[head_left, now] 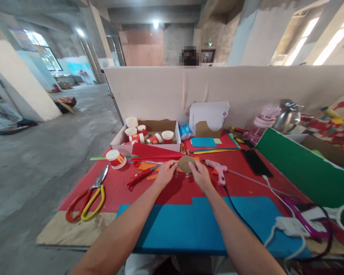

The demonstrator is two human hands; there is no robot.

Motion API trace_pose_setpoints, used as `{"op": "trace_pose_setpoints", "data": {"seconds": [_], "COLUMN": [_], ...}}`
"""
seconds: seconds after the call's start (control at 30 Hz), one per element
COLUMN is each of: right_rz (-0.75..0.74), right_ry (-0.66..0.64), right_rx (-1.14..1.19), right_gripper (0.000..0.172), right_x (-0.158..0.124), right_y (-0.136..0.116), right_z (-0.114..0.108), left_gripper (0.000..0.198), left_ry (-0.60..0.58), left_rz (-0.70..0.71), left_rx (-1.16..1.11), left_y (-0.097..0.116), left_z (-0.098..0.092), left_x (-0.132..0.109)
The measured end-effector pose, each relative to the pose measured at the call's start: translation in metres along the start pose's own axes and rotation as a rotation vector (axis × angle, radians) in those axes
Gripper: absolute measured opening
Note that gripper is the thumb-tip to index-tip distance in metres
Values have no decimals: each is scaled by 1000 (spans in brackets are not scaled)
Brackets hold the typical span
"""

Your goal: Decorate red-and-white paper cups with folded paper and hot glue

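Observation:
A round brown cardboard disc (185, 164) is held up over the red-covered table between both hands. My left hand (166, 173) pinches its left edge. On its right side my right hand (201, 174) grips it, the thumb lying on the face. Just left of my left hand lies a red-handled cutting tool (140, 176) among orange paper scraps (151, 177). A pink glue gun (218, 171) rests right of my right hand, with its black cord running toward the front edge. Red and yellow handled scissors (92, 193) lie half-opened at the left.
Behind stands a white box (177, 143) of paper cups, with one more cup (116, 159) beside it. A black phone (256, 163), a green board (304, 175) and a white power strip (294, 226) are on the right. Blue sheets (174, 225) cover the front; a white partition (151, 93) rises behind.

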State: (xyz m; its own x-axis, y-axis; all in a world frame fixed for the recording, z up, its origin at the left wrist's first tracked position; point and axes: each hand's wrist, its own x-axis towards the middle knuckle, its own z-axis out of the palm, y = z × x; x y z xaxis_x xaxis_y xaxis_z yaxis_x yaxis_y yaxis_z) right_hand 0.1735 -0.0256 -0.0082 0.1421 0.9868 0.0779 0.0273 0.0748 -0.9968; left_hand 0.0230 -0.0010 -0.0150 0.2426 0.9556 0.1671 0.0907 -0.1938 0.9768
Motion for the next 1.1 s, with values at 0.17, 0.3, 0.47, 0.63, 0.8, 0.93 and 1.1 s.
{"op": "trace_pose_setpoints", "data": {"seconds": [0.17,0.3,0.47,0.63,0.8,0.93,1.1], "right_rz": [68,119,-110,-81,85,154,147], "right_ry": [-69,-141,-64,-146,-66,-86,-181], "right_rx": [264,171,7,-84,132,221,162], "right_gripper": [46,41,32,22,29,34,41], "right_x": [-1,-1,3,4,-1,-1,1], "right_y": [-1,-3,-9,-8,-4,-4,-7], "right_z": [3,1,-10,-16,-8,-4,-8], "left_gripper": [27,21,18,22,34,37,37], "left_ry": [-20,75,-2,-71,-72,-69,-44], "left_rz": [-67,4,117,189,-71,-165,-166], "left_rx": [-79,-115,61,266,-55,-146,-263], "left_y": [4,2,3,7,7,10,10], "left_z": [4,2,-9,-8,-1,1,0], "left_x": [-3,-2,0,-4,-6,-6,-6]}}
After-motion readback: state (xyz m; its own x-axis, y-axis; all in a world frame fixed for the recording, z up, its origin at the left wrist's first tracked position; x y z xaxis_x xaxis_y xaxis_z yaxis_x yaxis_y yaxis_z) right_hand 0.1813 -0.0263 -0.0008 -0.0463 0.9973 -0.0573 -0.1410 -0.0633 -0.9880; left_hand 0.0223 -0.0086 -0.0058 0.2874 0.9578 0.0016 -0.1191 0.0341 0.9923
